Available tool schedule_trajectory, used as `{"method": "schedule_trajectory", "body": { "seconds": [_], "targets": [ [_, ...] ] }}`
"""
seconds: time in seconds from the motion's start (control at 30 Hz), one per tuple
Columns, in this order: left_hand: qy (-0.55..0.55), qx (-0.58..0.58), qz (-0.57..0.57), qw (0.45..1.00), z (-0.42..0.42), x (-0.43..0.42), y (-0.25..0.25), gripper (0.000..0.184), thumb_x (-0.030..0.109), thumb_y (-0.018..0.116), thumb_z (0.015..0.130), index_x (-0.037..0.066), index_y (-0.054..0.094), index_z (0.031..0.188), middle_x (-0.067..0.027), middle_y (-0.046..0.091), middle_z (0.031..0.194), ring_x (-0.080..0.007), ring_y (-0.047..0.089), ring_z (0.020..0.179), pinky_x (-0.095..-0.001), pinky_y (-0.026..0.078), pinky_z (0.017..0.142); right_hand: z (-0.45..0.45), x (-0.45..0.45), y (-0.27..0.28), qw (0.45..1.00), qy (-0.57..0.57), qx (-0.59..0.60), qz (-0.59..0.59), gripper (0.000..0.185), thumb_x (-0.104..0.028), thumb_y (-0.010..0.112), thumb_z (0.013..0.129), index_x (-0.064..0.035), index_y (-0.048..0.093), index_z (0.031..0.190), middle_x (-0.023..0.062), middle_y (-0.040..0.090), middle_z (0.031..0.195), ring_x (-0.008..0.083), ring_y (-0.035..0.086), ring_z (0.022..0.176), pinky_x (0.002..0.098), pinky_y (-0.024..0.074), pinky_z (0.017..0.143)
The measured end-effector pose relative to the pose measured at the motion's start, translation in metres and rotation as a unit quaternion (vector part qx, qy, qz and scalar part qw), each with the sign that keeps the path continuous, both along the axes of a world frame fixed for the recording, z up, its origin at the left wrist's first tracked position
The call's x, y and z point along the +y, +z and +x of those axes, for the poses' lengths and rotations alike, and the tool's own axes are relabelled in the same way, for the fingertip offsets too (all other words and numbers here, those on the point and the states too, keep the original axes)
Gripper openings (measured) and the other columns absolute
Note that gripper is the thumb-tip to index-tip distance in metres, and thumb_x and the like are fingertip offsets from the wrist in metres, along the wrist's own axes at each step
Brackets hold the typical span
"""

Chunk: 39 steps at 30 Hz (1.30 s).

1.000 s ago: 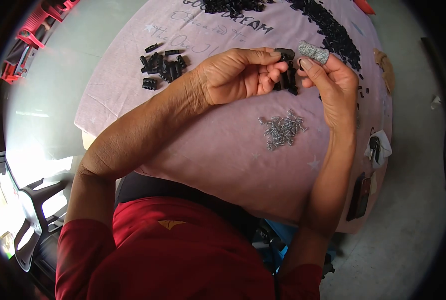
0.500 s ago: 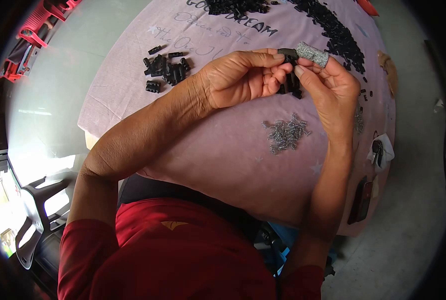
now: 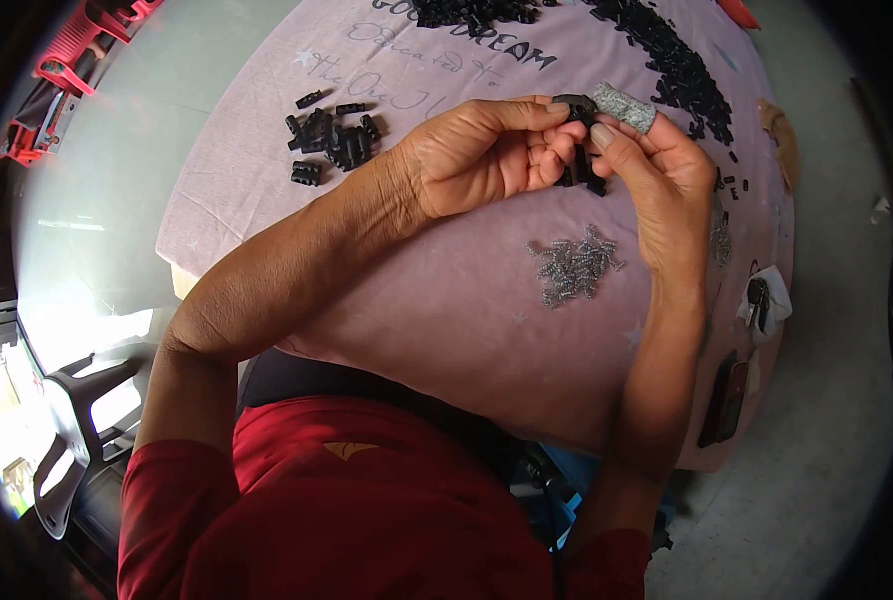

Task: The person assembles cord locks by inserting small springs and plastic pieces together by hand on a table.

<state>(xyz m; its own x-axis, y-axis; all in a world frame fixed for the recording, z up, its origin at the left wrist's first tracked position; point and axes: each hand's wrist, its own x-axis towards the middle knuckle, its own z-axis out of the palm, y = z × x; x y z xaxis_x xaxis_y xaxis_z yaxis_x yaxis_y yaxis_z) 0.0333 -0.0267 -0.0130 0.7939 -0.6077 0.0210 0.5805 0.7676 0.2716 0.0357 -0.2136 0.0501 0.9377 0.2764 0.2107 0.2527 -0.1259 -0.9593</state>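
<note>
My left hand (image 3: 501, 150) pinches a small black plastic part (image 3: 580, 112) between thumb and fingers. A dark covering seems to wrap its index fingertip, though I cannot make it out fully. My right hand (image 3: 666, 180) meets it from the other side, thumb and fingers closed at the same part. Around its index finger sits a speckled grey finger sleeve (image 3: 624, 108). Just beneath the hands lie a few black plastic pieces (image 3: 593, 178), partly hidden by the fingers. Closer to my body rests a heap of small metal springs (image 3: 574, 268).
A pink cloth (image 3: 416, 300) covers the table. Black assembled-looking pieces (image 3: 336, 138) lie to the left. More black parts (image 3: 681, 75) spread along the far right, with another heap (image 3: 476, 12) at the back. Keys (image 3: 756, 297) and a phone (image 3: 723, 400) lie by the right edge.
My right hand has shifted slightly left, its thumb closer to the black part. The part has turned a little between the fingers. My left hand is almost still.
</note>
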Motion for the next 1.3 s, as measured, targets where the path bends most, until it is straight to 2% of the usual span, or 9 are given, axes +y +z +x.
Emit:
{"method": "schedule_trajectory", "body": {
  "seconds": [0.07,0.37,0.67,1.3],
  "targets": [
    [0.002,0.008,-0.008,1.0,0.0,0.0,0.0,0.016,0.007,0.059,0.095,-0.003,0.057,0.107,-0.0102,0.065,0.097,-0.0134,0.064,0.084,-0.0237,0.053,0.071,-0.001,-0.001,0.006,1.0,-0.017,0.005,0.005,0.017,0.0,0.067,0.086,0.005,0.068,0.102,0.004,0.069,0.086,0.0042,0.056,0.068,0.0185,0.0477,0.063],
    [0.002,-0.027,0.02,0.999,-0.006,-0.002,0.009,0.017,0.006,0.059,0.095,-0.002,0.057,0.109,-0.0122,0.068,0.1,-0.0132,0.067,0.084,-0.0222,0.055,0.069,-0.006,-0.008,0.019,0.998,0.007,-0.063,-0.008,0.028,0.009,0.065,0.084,0.0046,0.065,0.113,0.0103,0.07,0.102,0.0099,0.065,0.09,0.0217,0.0529,0.081],
    [0.006,-0.059,0.055,0.997,-0.009,-0.004,0.011,0.015,0.008,0.06,0.095,0.0,0.06,0.107,-0.011,0.07,0.098,-0.0124,0.068,0.081,-0.0213,0.055,0.068,-0.013,-0.005,0.027,0.989,0.007,-0.131,-0.062,0.028,0.009,0.065,0.084,0.0055,0.065,0.112,0.01,0.07,0.099,0.0098,0.066,0.085,0.0219,0.0537,0.075],
    [0.02,-0.06,0.091,0.994,-0.013,-0.004,0.014,0.015,0.012,0.062,0.094,0.001,0.061,0.105,-0.0093,0.07,0.096,-0.01,0.068,0.076,-0.0187,0.054,0.065,-0.013,-0.005,0.024,0.985,0.009,-0.148,-0.084,0.025,0.008,0.067,0.083,0.0053,0.067,0.107,0.0101,0.071,0.095,0.0116,0.068,0.086,0.0237,0.0552,0.078]
  ]
}}
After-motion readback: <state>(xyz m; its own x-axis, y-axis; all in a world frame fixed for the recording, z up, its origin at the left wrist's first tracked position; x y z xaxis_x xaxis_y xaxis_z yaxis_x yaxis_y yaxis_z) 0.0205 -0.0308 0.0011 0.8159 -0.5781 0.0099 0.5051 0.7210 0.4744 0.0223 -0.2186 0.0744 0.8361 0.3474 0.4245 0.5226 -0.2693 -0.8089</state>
